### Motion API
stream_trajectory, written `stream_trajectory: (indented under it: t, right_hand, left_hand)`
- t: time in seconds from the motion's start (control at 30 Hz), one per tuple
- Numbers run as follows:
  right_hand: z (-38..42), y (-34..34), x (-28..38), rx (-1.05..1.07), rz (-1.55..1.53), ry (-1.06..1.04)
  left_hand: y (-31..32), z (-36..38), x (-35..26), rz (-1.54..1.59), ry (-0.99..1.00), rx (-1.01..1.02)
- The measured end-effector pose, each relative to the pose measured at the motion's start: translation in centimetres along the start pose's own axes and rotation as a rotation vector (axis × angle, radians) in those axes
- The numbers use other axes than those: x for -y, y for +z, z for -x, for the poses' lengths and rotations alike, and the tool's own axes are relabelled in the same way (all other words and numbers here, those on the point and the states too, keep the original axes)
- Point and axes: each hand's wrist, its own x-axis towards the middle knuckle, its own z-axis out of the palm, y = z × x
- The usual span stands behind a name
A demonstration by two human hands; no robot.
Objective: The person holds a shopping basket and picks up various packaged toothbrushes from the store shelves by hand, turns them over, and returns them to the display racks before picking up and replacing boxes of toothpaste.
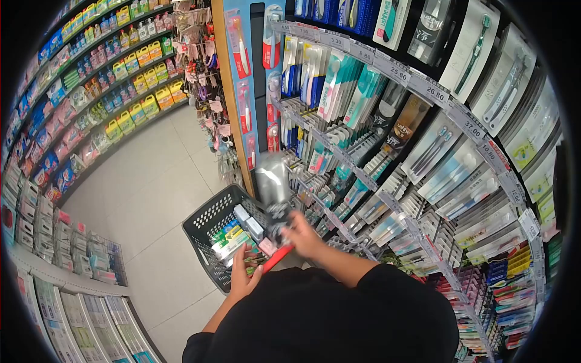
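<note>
My right hand point(302, 236) is closed on the lower end of a clear-and-black toothbrush package point(274, 184), held upright above the basket's right side. Motion blurs the package, so its print is unreadable. My left hand point(243, 275) is over the near side of a dark grey shopping basket point(203, 224), fingers and thumb apart. The basket's red handle point(278, 256) runs beside the left thumb and below the right hand. Inside the basket lie several small boxes, including a green-and-yellow box point(230, 238) and a pale box point(249, 222).
At the right, a curved rack point(417, 85) holds rows of packaged toothbrushes above price strips. Hanging accessories point(209, 91) line a wooden-edged panel point(224, 36). Shelves of bottles point(133, 112) curve along the left, across the tiled floor point(151, 163). A low display point(91, 320) stands at lower left.
</note>
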Motion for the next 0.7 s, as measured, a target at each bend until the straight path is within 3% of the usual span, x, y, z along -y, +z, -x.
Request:
stream_trajectory:
  t: [0.07, 0.13, 0.17, 0.23, 0.3, 0.43, 0.7]
  right_hand:
    - [-2.2, -3.2, -0.9, -0.187, -0.294, -0.072]
    - [-2.2, -6.6, 5.4, -0.477, 0.034, -0.107]
    - [-3.2, -8.9, 4.0, -0.503, -0.210, -0.176]
    - [-3.7, -11.6, 6.2, -0.617, -0.296, -0.377]
    - [-3.2, -12.5, 10.0, -0.684, -0.338, -0.421]
    - [-3.8, -14.7, 10.7, -0.714, -0.222, -0.483]
    - [-5.2, -15.0, 12.2, -0.731, -0.101, -0.499]
  left_hand:
    - [-0.1, 0.0, -0.1, -0.012, -0.031, 0.019]
    - [-0.3, -0.2, -0.2, -0.072, -0.043, 0.079]
    - [-0.3, -0.2, -0.4, -0.094, -0.042, 0.077]
    - [-0.2, -0.3, -0.7, -0.135, -0.041, 0.071]
    - [-0.1, -0.2, -0.8, -0.116, -0.100, 0.082]
    - [0.3, -0.1, -0.7, -0.068, -0.186, 0.105]
    - [0.6, 0.4, -0.4, -0.066, -0.132, 0.010]
